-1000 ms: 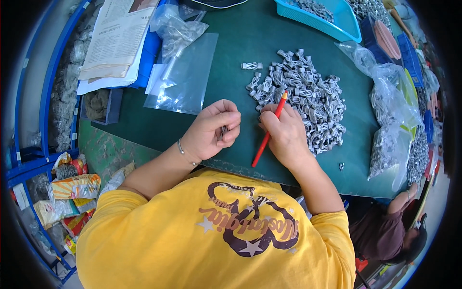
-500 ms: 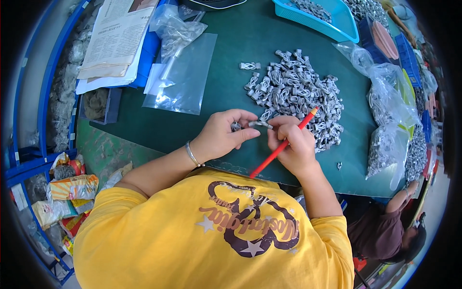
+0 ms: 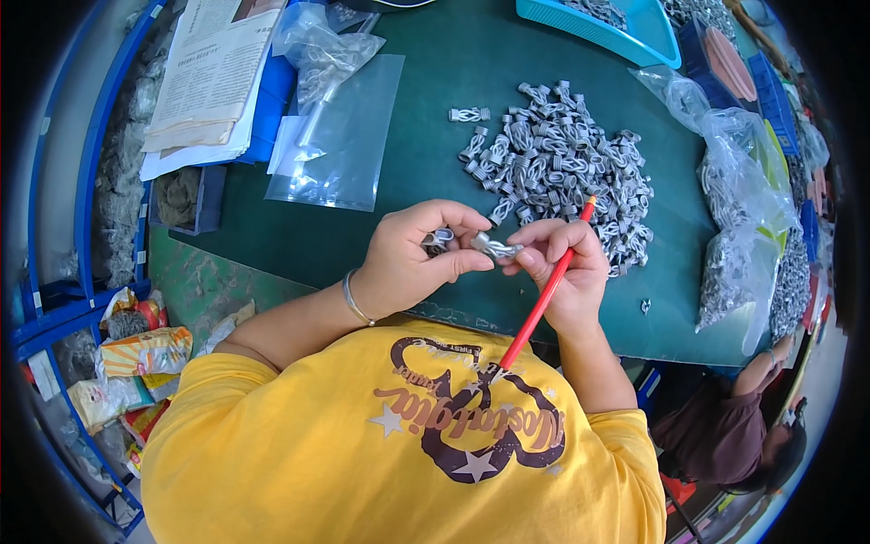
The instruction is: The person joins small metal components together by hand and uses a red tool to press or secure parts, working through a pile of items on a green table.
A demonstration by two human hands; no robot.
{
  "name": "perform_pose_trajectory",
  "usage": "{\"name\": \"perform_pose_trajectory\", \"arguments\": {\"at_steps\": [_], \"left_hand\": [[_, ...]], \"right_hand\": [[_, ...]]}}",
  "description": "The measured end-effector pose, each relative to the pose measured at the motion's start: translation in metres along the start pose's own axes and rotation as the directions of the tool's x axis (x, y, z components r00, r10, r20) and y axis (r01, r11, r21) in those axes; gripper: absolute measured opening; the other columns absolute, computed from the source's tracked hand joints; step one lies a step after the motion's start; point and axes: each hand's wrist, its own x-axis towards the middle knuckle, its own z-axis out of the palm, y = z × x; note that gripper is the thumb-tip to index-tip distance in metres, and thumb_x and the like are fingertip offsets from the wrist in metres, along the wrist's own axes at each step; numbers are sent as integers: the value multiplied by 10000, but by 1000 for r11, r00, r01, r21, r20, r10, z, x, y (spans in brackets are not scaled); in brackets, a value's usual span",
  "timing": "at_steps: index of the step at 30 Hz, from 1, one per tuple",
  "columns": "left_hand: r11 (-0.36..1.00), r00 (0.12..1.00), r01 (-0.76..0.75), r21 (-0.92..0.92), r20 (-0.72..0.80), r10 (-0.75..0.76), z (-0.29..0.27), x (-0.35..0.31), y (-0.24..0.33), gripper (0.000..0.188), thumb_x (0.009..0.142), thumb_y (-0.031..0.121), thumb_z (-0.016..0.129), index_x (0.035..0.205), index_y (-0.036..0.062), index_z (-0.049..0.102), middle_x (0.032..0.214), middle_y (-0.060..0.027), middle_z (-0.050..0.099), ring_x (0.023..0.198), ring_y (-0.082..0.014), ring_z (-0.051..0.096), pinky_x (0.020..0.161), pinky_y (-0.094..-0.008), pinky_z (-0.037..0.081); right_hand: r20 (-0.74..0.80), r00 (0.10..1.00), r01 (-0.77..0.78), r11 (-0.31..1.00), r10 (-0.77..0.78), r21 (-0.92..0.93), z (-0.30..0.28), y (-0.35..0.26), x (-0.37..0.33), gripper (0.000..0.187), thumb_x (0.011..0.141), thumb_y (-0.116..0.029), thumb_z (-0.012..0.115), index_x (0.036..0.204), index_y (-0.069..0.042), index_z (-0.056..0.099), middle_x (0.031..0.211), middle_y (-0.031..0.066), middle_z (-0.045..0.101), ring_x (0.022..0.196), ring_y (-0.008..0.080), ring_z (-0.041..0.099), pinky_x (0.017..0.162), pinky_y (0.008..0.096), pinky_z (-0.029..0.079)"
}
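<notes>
Between my hands, low over the near side of the table, is a small grey looped fitting (image 3: pixel 494 246) with a ring-shaped end. My left hand (image 3: pixel 408 249) is closed with thumb and forefinger at the ring end, and a second grey fitting (image 3: pixel 439 238) sits inside its curled fingers. The fingertips of my right hand (image 3: pixel 571 267) pinch the looped end. That hand also carries a red pencil (image 3: pixel 546 295), slanting down toward my shirt. Just beyond lies a heap of similar grey fittings (image 3: pixel 562 154), with one lone fitting (image 3: pixel 468 115) at its left.
Clear plastic bags (image 3: pixel 349 136) lie left on the green table (image 3: pixel 426 172), beside papers (image 3: pixel 204 82) on a blue bin. A turquoise basket (image 3: pixel 603 32) stands at the back. Filled plastic bags (image 3: pixel 729 254) line the right edge. Another person (image 3: pixel 725 431) sits at lower right.
The fitting between my hands has turned, its ring end now toward my left fingers. My right hand has rotated, and the pencil stands steeper in the view.
</notes>
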Motion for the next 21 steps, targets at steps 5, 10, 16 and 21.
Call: {"name": "perform_pose_trajectory", "arguments": {"at_steps": [5,10,16,21], "left_hand": [[985,999,-9,-174,44,17,-2,2,0,234,717,-63,688,931,-19,603,750,-60,582,568,-72,547,488,-172,426],[953,984,171,-252,84,-155,-5,3,0,189,780,-29,632,966,-37,596,774,-78,594,577,-96,566,492,-185,445],[382,814,545,-746,362,-454,-1,9,-10,260,920,128,452,1124,-17,524,864,-94,602,715,-157,613,538,-242,496],[351,788,543,-763,317,-528,-1,8,-20,100,878,150,545,937,72,523,722,-10,490,627,-104,491,486,-215,363]], "right_hand": [[-9,976,214,962,-219,-172,3,5,-1,302,740,116,627,822,-38,380,952,171,556,881,222,610,674,264,543],[-56,899,405,873,-434,-270,13,0,-3,382,697,139,656,832,-50,353,962,188,542,870,258,615,711,297,545],[248,816,572,674,-522,-467,24,-12,9,322,668,67,702,756,-51,416,878,176,634,776,299,627,657,342,495],[305,859,432,264,-411,-862,-2,-12,46,222,669,28,648,772,-47,466,898,129,628,768,295,563,658,391,412]]}}
